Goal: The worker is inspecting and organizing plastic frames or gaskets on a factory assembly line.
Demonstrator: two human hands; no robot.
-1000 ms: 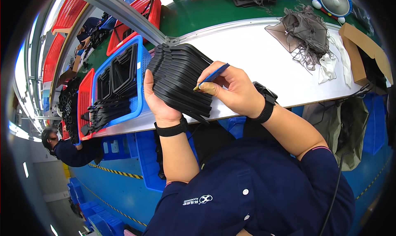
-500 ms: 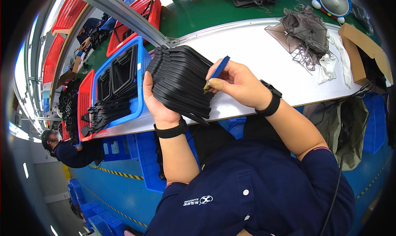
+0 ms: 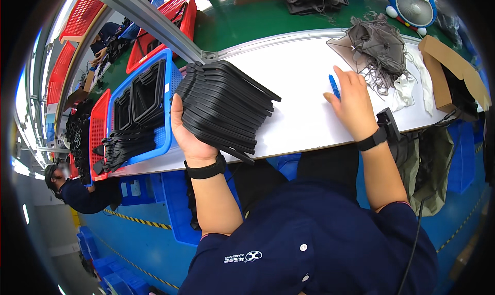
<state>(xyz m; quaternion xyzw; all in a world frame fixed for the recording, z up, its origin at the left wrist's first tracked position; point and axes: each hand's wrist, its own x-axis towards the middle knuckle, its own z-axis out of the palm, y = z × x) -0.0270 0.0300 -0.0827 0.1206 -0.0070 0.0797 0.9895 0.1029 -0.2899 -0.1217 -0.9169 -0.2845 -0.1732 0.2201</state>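
My left hand (image 3: 195, 138) is wrapped round the near left end of a thick stack of black frames (image 3: 227, 107). The frames are thin with rounded corners, pressed side by side and tilted over the white worktop (image 3: 294, 63); one juts out at the far right of the stack. Farther right, my right hand (image 3: 353, 107) is over the worktop with its thumb and fingers apart. A slim blue pen-like tool (image 3: 334, 86) lies in the gap between them; I cannot tell whether the thumb still touches it.
A blue basket (image 3: 168, 89) of black frames stands left, beside a red basket (image 3: 98, 125). A metal post (image 3: 154, 24) slants above. To the right are a grey mesh heap with cords (image 3: 379, 42), white cloths (image 3: 402, 91) and an open cardboard box (image 3: 438, 73). Another person (image 3: 82, 194) works far left.
My right hand has moved right, away from the stack, and its fingers have spread from round the blue tool. My left hand still holds the stack, which is now seen slightly farther left.
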